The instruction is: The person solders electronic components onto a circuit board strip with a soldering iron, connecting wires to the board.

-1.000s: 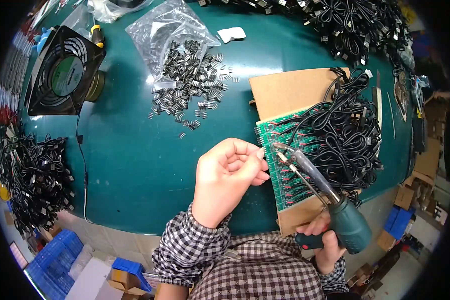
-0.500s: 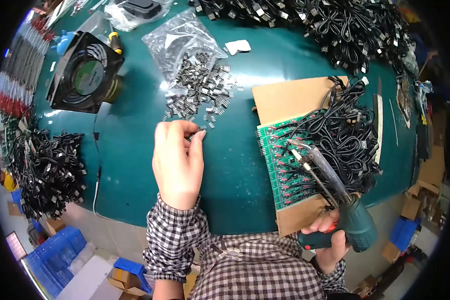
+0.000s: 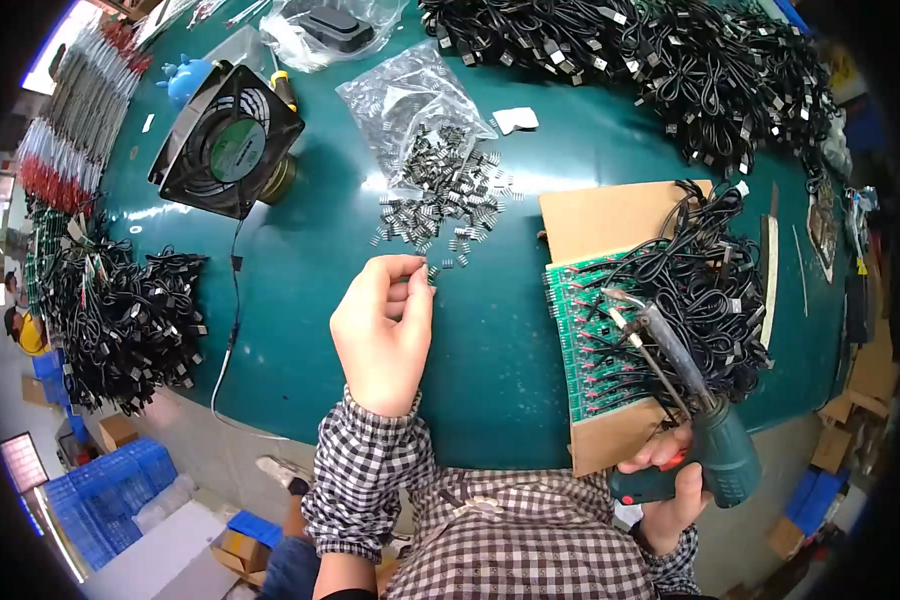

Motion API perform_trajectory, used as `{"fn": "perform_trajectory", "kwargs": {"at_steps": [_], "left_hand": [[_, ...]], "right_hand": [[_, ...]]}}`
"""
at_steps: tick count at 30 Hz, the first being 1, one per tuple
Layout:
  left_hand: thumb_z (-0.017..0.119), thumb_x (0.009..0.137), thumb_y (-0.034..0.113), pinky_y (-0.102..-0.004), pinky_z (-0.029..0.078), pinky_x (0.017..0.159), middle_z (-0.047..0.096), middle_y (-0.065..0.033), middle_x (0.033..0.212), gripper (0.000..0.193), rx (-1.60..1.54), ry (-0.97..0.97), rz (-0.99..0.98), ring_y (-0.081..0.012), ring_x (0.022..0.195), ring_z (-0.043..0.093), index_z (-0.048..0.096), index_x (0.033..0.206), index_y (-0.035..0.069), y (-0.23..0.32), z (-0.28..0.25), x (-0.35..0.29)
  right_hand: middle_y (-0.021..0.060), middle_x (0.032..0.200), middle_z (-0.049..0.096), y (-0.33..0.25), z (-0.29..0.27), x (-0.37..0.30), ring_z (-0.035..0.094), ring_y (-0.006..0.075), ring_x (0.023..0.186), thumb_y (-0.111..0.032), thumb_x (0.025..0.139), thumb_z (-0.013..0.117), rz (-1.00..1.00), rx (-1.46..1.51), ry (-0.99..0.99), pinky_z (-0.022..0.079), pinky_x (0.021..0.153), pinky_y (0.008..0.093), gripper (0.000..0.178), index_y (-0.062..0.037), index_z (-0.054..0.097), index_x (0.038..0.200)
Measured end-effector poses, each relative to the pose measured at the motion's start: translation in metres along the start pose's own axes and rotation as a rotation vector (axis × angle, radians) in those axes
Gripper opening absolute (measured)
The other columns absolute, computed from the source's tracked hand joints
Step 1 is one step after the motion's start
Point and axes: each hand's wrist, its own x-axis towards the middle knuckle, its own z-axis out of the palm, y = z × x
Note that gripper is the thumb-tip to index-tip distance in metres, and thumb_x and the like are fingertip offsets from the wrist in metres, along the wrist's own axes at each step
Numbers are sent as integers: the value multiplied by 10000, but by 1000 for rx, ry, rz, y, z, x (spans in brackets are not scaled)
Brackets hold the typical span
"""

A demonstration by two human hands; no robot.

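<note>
Head view: at the near edge of the bench [image 3: 500, 370], wrapping the right grip [image 3: 675, 510] around a green soldering gun [image 3: 727, 455], slanted over green circuit boards [image 3: 576, 350] on cardboard [image 3: 610, 215]. Farther in, pinching a small pin connector [image 3: 433, 270] with the left grip [image 3: 385, 325], just short of a connector pile [image 3: 448, 205]. Beyond, clear plastic bag [image 3: 390, 105], then black cables [image 3: 690, 85] toward the far right corner.
</note>
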Motion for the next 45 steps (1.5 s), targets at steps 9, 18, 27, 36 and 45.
{"fn": "perform_trajectory", "kwargs": {"at_steps": [9, 18, 27, 36, 45], "left_hand": [[573, 824, 8, -213, 506, 693, 620, -96, 851, 123, -530, -31, -235, -125, 766, 614, 557, 928, -57, -3, -3, 1], [558, 819, -16, -221, 499, 673, 618, -114, 840, 131, -525, -45, -93, -138, 746, 607, 578, 940, -63, 6, -5, -10], [544, 779, -114, -261, 527, 616, 596, -156, 840, 317, -1115, -793, -408, -180, 713, 612, 391, 1041, -22, 71, -6, -52], [539, 821, -50, -229, 509, 616, 581, -90, 817, 344, -1199, -921, -489, -124, 704, 594, 338, 1088, 29, 66, 8, -54], [555, 794, -67, -233, 494, 570, 586, -117, 798, 388, -1186, -896, -539, -148, 661, 588, 345, 1106, 29, 66, 12, -56]], "right_hand": [[134, 839, 511, 0, 11, 5, 570, 235, 772, -297, 828, 558, 10, -21, -12, 563, 632, 392, 423, 63, 442, 1018], [118, 835, 515, -2, 16, 6, 568, 222, 781, -312, 835, 546, -1, -49, 11, 565, 607, 356, 459, 52, 418, 1083], [129, 949, 550, -27, 45, 48, 567, 269, 956, -39, 767, 619, -37, -365, -325, 439, 904, 411, 336, 27, 452, 1052], [105, 886, 549, -22, 41, 43, 593, 219, 875, 10, 733, 614, -41, -183, -261, 445, 896, 440, 281, 28, 491, 985], [43, 843, 511, -12, 36, 45, 570, 167, 800, 93, 637, 658, -37, -97, -222, 464, 839, 396, 455, -40, 448, 1018]]}}
